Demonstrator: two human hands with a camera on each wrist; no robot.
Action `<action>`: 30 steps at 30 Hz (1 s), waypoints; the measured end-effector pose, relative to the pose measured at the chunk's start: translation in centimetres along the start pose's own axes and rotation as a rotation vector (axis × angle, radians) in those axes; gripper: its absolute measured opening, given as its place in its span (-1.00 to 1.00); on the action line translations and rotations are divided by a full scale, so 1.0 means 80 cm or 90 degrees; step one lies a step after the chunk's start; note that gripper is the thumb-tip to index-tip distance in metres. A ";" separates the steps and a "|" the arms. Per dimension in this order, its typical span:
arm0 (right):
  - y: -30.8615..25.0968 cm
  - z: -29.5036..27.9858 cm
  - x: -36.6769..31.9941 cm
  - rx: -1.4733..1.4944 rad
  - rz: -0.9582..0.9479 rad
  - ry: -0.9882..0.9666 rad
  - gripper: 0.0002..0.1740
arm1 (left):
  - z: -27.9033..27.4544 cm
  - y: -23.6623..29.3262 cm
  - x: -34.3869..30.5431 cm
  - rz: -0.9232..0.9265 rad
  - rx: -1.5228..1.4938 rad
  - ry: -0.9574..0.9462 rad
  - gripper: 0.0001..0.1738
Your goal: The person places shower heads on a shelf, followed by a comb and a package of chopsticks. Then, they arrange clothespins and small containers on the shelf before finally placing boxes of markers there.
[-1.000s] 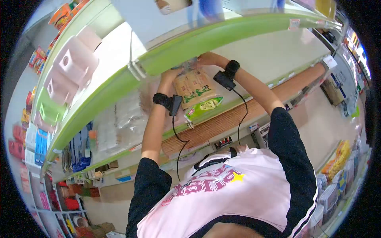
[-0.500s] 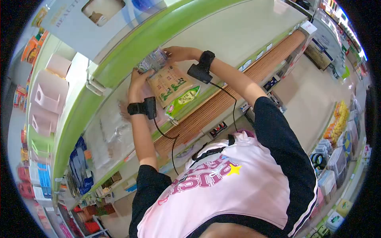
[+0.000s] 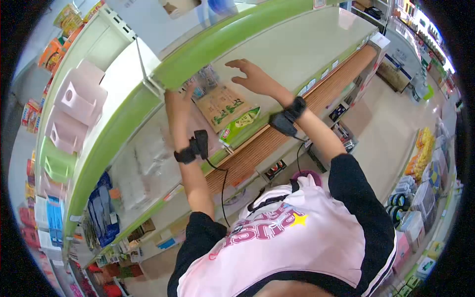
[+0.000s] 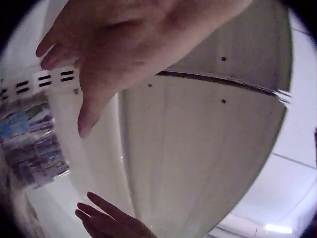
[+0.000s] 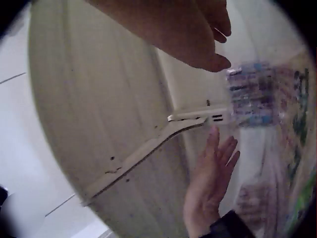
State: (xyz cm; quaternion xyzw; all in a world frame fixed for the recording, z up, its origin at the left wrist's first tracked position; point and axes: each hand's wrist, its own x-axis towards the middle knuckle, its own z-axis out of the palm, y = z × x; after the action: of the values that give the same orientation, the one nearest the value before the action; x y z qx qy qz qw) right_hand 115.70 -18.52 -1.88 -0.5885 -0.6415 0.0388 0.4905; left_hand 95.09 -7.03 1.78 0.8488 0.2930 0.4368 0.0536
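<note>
A clear-wrapped purple and blue pack (image 3: 204, 81) lies at the back of the shelf, behind a tan package with green prints (image 3: 222, 106). At the front edge lies a green and white packet (image 3: 240, 125). My left hand (image 3: 177, 109) is raised left of these packs, its fingers partly hidden under the upper shelf's edge. To their right, my right hand (image 3: 255, 79) hovers with loose fingers and thumb apart. In the left wrist view the purple pack (image 4: 34, 141) sits beyond the left hand (image 4: 124, 44). Neither hand holds anything.
A green-edged upper shelf (image 3: 217, 49) overhangs the packs. Clear plastic packages (image 3: 143, 168) lie on the left, near blue packets (image 3: 104, 208). A brown slatted strip (image 3: 277, 141) runs along the front. Pink holders (image 3: 81, 91) stand on the left shelf.
Both hands were at the sides of the purple pack and have come away from it. The right hand moved off to the right, while the packs stay lined up on the shelf.
</note>
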 end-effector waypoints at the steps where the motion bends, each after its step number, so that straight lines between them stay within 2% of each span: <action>1: -0.019 -0.008 -0.020 0.049 -0.012 0.012 -0.52 | -0.019 0.030 -0.015 -0.053 -0.048 -0.042 -0.37; 2: -0.038 -0.016 -0.042 0.098 -0.024 0.026 -0.56 | -0.035 0.052 -0.035 -0.076 -0.109 -0.051 -0.36; 3: -0.062 -0.026 -0.068 0.114 0.013 0.026 -0.60 | -0.049 0.071 -0.055 -0.095 -0.171 -0.058 -0.35; 5: -0.099 -0.035 -0.120 0.133 0.085 0.037 -0.67 | -0.074 0.104 -0.105 -0.077 -0.368 -0.164 -0.42; 6: -0.108 -0.036 -0.139 0.138 0.122 0.044 -0.69 | -0.086 0.109 -0.128 -0.142 -0.459 -0.279 -0.52; 8: -0.107 -0.035 -0.162 0.177 0.169 0.039 -0.71 | -0.091 0.094 -0.145 -0.155 -0.584 -0.476 -0.67; 9: -0.112 -0.033 -0.173 0.219 0.214 0.026 -0.73 | -0.089 0.081 -0.147 -0.160 -0.590 -0.484 -0.67; 11: -0.119 -0.041 -0.156 0.171 0.204 0.009 -0.74 | -0.077 0.048 -0.122 -0.060 -0.336 -0.263 -0.78; 12: -0.120 -0.043 -0.139 0.123 0.172 -0.002 -0.75 | -0.079 0.040 -0.091 -0.168 -0.396 -0.291 -0.75; 14: -0.123 -0.038 -0.107 0.090 0.194 -0.004 -0.73 | -0.064 0.010 -0.047 -0.031 -0.326 -0.255 -0.72; 15: -0.105 -0.030 -0.082 0.082 0.115 -0.018 -0.67 | -0.053 -0.004 -0.030 0.020 -0.279 -0.257 -0.68; 16: -0.086 -0.017 -0.056 0.082 0.041 -0.027 -0.61 | -0.044 -0.016 -0.019 0.008 -0.190 -0.261 -0.58; 17: -0.081 -0.006 -0.031 0.015 0.040 -0.009 -0.51 | -0.031 -0.021 0.000 0.000 -0.108 -0.256 -0.48; 18: -0.075 0.007 -0.009 -0.053 0.045 -0.005 -0.40 | -0.021 -0.025 0.014 -0.003 -0.111 -0.259 -0.48; 20: -0.025 0.047 0.039 -0.192 0.112 -0.014 -0.21 | -0.003 -0.045 0.020 0.040 0.033 -0.259 -0.32; 21: -0.005 0.059 0.055 -0.196 0.103 -0.013 -0.21 | 0.016 -0.056 0.031 0.041 0.033 -0.249 -0.32; 23: 0.027 0.083 0.090 -0.102 0.271 -0.110 -0.27 | 0.052 -0.096 0.048 0.173 0.006 -0.247 -0.27; 24: 0.034 0.091 0.098 -0.095 0.265 -0.110 -0.27 | 0.055 -0.103 0.050 0.173 0.016 -0.246 -0.27; 26: 0.052 0.095 0.114 -0.312 0.126 -0.194 -0.34 | 0.073 -0.105 0.054 0.046 -0.016 -0.312 -0.14; 27: 0.090 0.107 0.130 -0.183 0.077 -0.216 -0.40 | 0.060 -0.077 0.061 -0.079 0.010 -0.371 -0.14; 28: 0.099 0.107 0.140 -0.185 0.070 -0.214 -0.40 | 0.067 -0.082 0.065 -0.077 0.012 -0.363 -0.14; 30: 0.110 0.118 0.150 -0.072 0.132 -0.302 -0.40 | 0.089 -0.104 0.061 -0.089 0.052 -0.308 -0.19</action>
State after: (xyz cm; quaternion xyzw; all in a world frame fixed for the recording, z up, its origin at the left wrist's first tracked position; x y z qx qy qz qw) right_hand 117.74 -1.35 -5.28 -0.6519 -0.6761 0.1900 0.2859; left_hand 98.98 3.65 -2.02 0.9079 0.3468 0.2040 0.1177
